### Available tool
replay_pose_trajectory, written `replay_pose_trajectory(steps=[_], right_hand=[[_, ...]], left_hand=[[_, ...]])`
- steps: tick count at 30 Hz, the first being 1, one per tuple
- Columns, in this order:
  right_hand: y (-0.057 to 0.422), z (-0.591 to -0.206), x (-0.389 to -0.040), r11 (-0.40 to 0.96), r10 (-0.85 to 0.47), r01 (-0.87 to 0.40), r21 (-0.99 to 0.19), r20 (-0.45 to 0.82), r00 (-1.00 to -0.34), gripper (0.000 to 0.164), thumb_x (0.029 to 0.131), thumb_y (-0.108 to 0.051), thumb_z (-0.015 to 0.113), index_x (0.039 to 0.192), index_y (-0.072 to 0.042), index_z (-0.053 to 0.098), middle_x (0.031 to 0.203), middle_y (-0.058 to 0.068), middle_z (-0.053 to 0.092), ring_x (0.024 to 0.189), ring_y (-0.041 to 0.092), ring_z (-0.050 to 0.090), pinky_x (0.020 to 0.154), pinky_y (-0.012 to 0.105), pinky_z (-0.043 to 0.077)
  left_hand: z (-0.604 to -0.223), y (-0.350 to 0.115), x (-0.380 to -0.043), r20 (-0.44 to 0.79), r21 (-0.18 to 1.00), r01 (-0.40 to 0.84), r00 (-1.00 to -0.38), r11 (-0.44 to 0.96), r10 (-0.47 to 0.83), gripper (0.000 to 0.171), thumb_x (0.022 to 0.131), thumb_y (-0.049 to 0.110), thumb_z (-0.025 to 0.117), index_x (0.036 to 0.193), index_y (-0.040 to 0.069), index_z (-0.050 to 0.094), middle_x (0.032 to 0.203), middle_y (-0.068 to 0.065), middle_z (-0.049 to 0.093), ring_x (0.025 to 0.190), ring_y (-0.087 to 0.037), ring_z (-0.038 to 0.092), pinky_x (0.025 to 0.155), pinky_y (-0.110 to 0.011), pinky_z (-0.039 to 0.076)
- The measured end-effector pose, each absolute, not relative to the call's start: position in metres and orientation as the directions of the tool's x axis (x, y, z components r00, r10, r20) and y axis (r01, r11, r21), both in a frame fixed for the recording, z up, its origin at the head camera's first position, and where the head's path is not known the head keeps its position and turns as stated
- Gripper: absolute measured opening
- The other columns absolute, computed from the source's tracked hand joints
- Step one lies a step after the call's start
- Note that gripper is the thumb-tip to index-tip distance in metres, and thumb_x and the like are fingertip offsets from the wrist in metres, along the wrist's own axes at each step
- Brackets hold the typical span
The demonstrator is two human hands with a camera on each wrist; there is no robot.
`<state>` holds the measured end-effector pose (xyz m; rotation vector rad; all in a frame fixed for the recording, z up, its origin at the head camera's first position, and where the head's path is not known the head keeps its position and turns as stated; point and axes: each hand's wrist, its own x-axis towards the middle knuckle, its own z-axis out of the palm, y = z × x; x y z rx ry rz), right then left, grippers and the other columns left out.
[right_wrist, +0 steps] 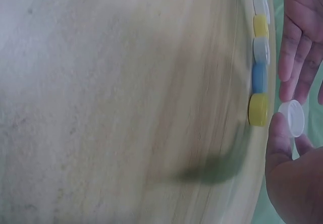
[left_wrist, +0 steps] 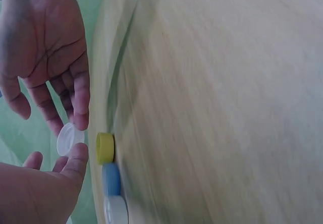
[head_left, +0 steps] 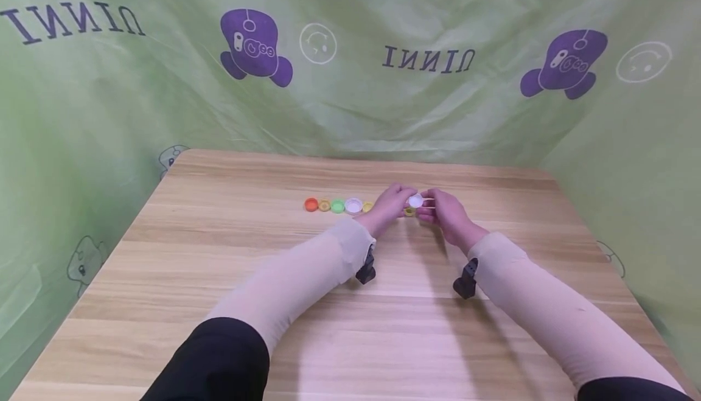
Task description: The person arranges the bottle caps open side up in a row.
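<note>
A small white round cap (head_left: 415, 200) is held up at the right end of a row of caps, between the fingertips of both hands. My left hand (head_left: 389, 204) reaches in from the left; its straight fingers touch the cap. My right hand (head_left: 446, 213) faces it with relaxed, nearly straight fingers at the cap's other side. In the left wrist view the right hand (left_wrist: 48, 47) shows its palm, its thumb away from the cap. Below the hands stand a yellow cap (right_wrist: 258, 110), a blue cap (right_wrist: 259, 77) and a white cap (right_wrist: 261, 50).
Leftward the row runs on with a yellow cap (head_left: 368, 207), a large white cap (head_left: 353, 205), a green cap (head_left: 337, 206), a small orange-yellow cap (head_left: 324, 205) and a red-orange cap (head_left: 311, 204). A green printed curtain (head_left: 339, 115) hangs behind the wooden table (head_left: 219, 255).
</note>
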<state>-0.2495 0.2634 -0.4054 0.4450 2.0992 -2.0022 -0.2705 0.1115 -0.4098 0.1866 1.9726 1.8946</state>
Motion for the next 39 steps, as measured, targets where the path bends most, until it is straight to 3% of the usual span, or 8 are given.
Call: replay_pose_trajectory(steps=[7,14,24,33,39], right_hand=[[0.270,-0.411,-0.250,0.062,0.059,0.377,-0.924,-0.373,-0.926,0.047,0.111,-0.019,0.030,0.146,0.012,0.039,0.119,0.013,0.055,0.088,0.010,0.062,0.089,0.024,0.057],[0.282,-0.418,-0.250,0.084,0.071,0.373,-0.924,-0.368,-0.927,0.050,0.112,-0.023,0.029,0.146,0.013,0.037,0.112,0.012,0.054,0.084,0.010,0.062,0.086,0.023,0.058],[0.290,-0.413,-0.249,0.124,0.060,0.375,-0.919,-0.370,-0.927,0.051,0.112,-0.026,0.031,0.144,0.012,0.040,0.108,0.011,0.054,0.082,0.010,0.061,0.081,0.021,0.058],[0.289,-0.415,-0.251,0.156,0.070,0.400,-0.903,-0.394,-0.916,0.044,0.111,-0.021,0.032,0.137,0.012,0.044,0.105,0.011,0.056,0.083,0.011,0.060,0.079,0.021,0.057],[0.288,-0.417,-0.254,0.182,0.072,0.417,-0.891,-0.411,-0.909,0.036,0.110,-0.020,0.034,0.128,0.008,0.048,0.100,0.009,0.058,0.082,0.012,0.059,0.077,0.021,0.057]], left_hand=[[-0.417,0.123,-0.266,-0.193,0.981,-0.179,-0.921,0.075,0.339,0.035,0.106,0.028,0.053,0.127,0.001,0.058,0.119,-0.014,0.061,0.114,-0.030,0.057,0.102,-0.044,0.051],[-0.420,0.134,-0.262,-0.192,0.979,-0.155,-0.916,0.131,0.353,0.035,0.104,0.033,0.054,0.122,0.004,0.060,0.116,-0.014,0.063,0.110,-0.030,0.058,0.079,-0.027,0.046],[-0.416,0.138,-0.261,-0.198,0.980,-0.168,-0.900,0.110,0.388,0.039,0.106,0.035,0.051,0.127,0.003,0.058,0.123,-0.016,0.062,0.117,-0.031,0.058,0.102,-0.042,0.050],[-0.414,0.138,-0.262,-0.254,0.967,-0.245,-0.874,0.077,0.415,0.049,0.107,0.037,0.048,0.134,-0.003,0.053,0.116,-0.018,0.055,0.106,-0.028,0.056,0.099,-0.044,0.051],[-0.415,0.138,-0.264,-0.268,0.962,-0.266,-0.871,0.063,0.412,0.053,0.109,0.037,0.045,0.140,-0.005,0.051,0.131,-0.024,0.055,0.118,-0.033,0.057,0.103,-0.042,0.051]])
